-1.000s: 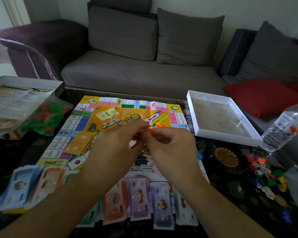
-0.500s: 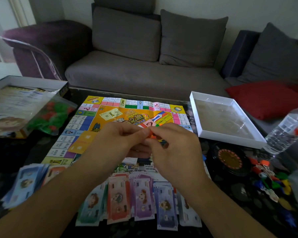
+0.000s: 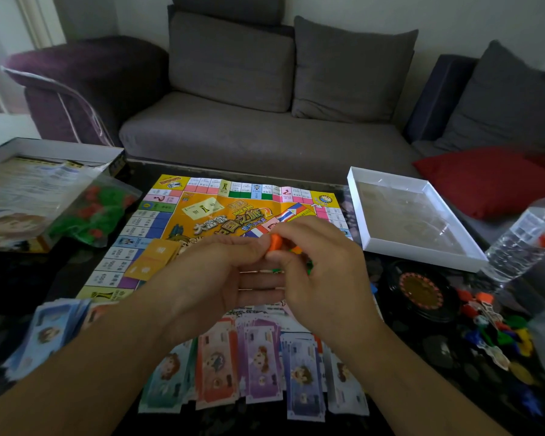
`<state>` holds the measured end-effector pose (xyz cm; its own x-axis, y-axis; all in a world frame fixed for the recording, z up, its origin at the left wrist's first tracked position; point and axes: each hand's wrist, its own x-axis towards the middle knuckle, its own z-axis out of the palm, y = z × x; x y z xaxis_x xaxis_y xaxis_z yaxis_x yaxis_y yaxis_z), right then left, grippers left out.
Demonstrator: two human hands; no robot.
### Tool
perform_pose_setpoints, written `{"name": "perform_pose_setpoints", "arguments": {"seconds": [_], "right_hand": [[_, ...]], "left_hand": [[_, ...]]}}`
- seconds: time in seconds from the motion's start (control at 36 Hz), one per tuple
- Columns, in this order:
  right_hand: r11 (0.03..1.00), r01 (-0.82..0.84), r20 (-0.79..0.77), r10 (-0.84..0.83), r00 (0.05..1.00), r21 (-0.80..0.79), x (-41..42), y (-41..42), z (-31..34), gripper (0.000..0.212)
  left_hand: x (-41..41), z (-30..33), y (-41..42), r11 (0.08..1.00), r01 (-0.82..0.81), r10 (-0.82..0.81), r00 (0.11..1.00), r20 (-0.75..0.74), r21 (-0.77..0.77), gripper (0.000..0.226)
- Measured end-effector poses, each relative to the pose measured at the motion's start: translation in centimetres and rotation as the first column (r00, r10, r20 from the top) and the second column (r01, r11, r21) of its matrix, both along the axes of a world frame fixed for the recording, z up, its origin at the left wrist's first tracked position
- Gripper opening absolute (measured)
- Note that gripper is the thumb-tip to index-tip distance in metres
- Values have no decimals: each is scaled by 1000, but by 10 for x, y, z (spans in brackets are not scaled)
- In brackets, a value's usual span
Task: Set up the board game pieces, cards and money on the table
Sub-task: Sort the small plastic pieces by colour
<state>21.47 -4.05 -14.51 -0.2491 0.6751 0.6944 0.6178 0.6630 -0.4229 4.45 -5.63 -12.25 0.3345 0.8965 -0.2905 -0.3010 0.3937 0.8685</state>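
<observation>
The game board (image 3: pixel 202 212) lies flat on the dark table. Above its middle my left hand (image 3: pixel 211 278) and my right hand (image 3: pixel 321 272) meet. Together their fingertips pinch a small orange game piece (image 3: pixel 275 240); green bits (image 3: pixel 309 267) show under my right fingers. A stack of orange cards (image 3: pixel 153 259) lies on the board's left side. Rows of play money (image 3: pixel 258 363) are fanned along the near edge, with a blue pile (image 3: pixel 48 335) at the left. Loose coloured pawns and figures (image 3: pixel 491 325) lie at the right.
A bag of red and green houses (image 3: pixel 92 215) and the box with its leaflet (image 3: pixel 22 190) sit at the left. A white box lid (image 3: pixel 416 247), a black roulette wheel (image 3: pixel 422 291) and a tilted water bottle (image 3: pixel 523 237) are at the right. A grey sofa stands behind.
Both hands stay joined over the board, still working the orange piece; they sit slightly lower over the board. The view has shifted a little.
</observation>
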Motion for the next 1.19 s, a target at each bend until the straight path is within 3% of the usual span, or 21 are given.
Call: {"name": "perform_pose_setpoints", "arguments": {"seconds": [0.14,0.33,0.44,0.72,0.86,1.19], "right_hand": [[999,-43,-52,41,998,-30,-1,0,2,22],[962,-188,-107,170,980,-197,-6,-6,13,15],[948,-199,-88,183,979,-249,-8,-8,12,14],[950,-199,-53,192,980,-240,-9,-11,12,13],[965,-160,46,173,984,-207,-6,-8,8,13],[989,56,273,-16,962,-139,-11,-10,6,34]], "left_hand": [[0,-6,3,999,-35,35,999,32,-14,37],[-2,-11,0,999,-41,41,994,101,7,39],[-2,-11,0,999,-32,29,995,94,28,28],[-3,3,-6,999,-35,34,999,33,19,26],[-2,8,-5,999,-48,49,999,-19,21,26],[4,4,-1,981,-194,193,979,-68,-9,26]]}}
